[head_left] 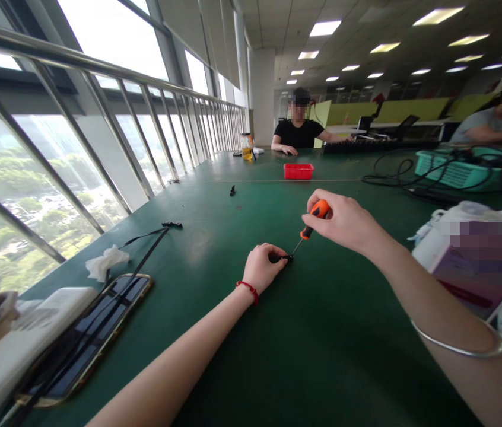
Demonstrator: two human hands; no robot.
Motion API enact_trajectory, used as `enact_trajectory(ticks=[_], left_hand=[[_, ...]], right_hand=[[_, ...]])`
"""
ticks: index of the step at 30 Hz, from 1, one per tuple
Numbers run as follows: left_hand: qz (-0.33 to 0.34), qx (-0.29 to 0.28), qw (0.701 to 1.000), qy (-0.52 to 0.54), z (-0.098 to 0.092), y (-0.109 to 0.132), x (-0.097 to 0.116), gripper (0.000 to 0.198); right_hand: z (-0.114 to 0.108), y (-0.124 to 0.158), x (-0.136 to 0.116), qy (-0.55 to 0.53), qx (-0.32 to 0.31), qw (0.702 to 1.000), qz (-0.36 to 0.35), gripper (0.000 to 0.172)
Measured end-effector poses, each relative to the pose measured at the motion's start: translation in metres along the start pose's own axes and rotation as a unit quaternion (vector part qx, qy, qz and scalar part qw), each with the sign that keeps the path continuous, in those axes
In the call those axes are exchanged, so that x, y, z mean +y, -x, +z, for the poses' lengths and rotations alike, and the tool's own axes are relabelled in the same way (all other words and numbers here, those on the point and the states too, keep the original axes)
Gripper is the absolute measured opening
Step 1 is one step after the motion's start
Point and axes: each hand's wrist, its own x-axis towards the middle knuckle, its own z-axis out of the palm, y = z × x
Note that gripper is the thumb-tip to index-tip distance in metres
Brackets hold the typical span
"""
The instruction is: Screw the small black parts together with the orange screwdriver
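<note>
My right hand (340, 222) is closed round the orange and black handle of a screwdriver (315, 219). The shaft slants down to the left, and its tip meets a small black part (287, 258) on the green table (233, 332). My left hand (263, 264) pinches that black part from the left, close to the tabletop. Fingers cover much of the part, so its exact kind cannot be made out. Another small black piece (232, 190) lies farther off on the table.
A red tray (298, 172) stands ahead. At left lie a phone (99, 338), black straps (148, 255) and a crumpled tissue (107, 263). A teal basket (456, 169) with cables and a purple box (469, 267) are at right. A person (299, 127) sits opposite, another at far right.
</note>
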Motion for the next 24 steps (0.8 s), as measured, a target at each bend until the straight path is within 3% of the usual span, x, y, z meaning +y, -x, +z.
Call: enact_trajectory(ticks=[3,7,12,16,22,24], left_hand=[[0.001,0.004,1.000,0.000,0.0008,-0.0003,-0.0009,0.009],[0.001,0.001,1.000,-0.002,0.0010,-0.0005,-0.0014,0.009],[-0.002,0.000,1.000,-0.001,-0.0004,-0.0008,-0.0009,0.010],[-0.005,-0.015,1.000,-0.001,-0.0020,-0.0011,-0.0003,0.011],[-0.004,-0.018,1.000,0.002,-0.0027,-0.0018,-0.0005,0.012],[-0.004,-0.021,1.000,0.007,-0.0026,-0.0020,-0.0010,0.012]], right_hand=[[-0.0004,0.0001,0.0009,0.009,0.011,1.000,-0.006,0.033],[-0.0004,-0.0001,0.0009,0.003,0.018,1.000,-0.011,0.011],[-0.0002,-0.0006,0.0020,0.000,0.007,1.000,-0.010,0.032],[0.0001,-0.0006,0.0028,-0.004,0.008,1.000,0.006,0.012],[0.0001,-0.0003,0.0020,-0.001,0.002,1.000,0.007,0.032],[0.0003,-0.0006,0.0023,-0.003,0.006,1.000,0.009,0.022]])
